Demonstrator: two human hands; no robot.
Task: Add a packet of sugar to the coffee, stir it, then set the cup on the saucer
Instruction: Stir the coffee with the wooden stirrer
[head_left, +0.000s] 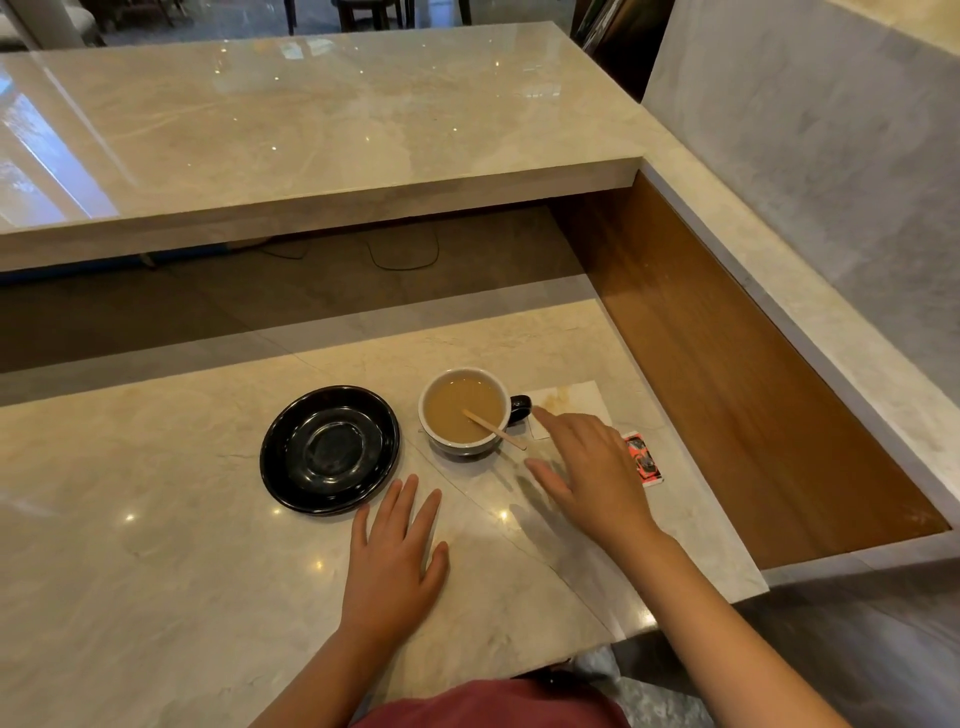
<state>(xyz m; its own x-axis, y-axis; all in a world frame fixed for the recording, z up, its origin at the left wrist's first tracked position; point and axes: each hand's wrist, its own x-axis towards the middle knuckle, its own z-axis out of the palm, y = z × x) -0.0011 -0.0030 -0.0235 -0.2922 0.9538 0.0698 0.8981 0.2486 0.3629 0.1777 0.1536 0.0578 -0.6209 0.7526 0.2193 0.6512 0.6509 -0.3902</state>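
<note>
- the cup stands on the marble surface, just right of the saucer and not touching it; its dark handle points right, toward the reaching hand.
- the coffee is pale and milky, and a wooden stirrer leans in it, its dry end hanging over the near-right rim, likely left there so it is easy to take up again.
- the sugar packet, red and black, lies flat on the surface to the right of the cup, partly hidden by the right hand; whether it is torn or emptied cannot be told.
- a stained paper napkin lies behind the handle.
- the right hand hovers with fingers spread wide and nothing in its grip, forefinger close to the handle; it seems bound for the handle or the stirrer, but which cannot be told.
- the left hand lies flat and empty, palm down, just by the saucer's near edge, probably to steady the body or stand ready by the saucer.
- the saucer is bare, so the last step is not yet done.
</note>
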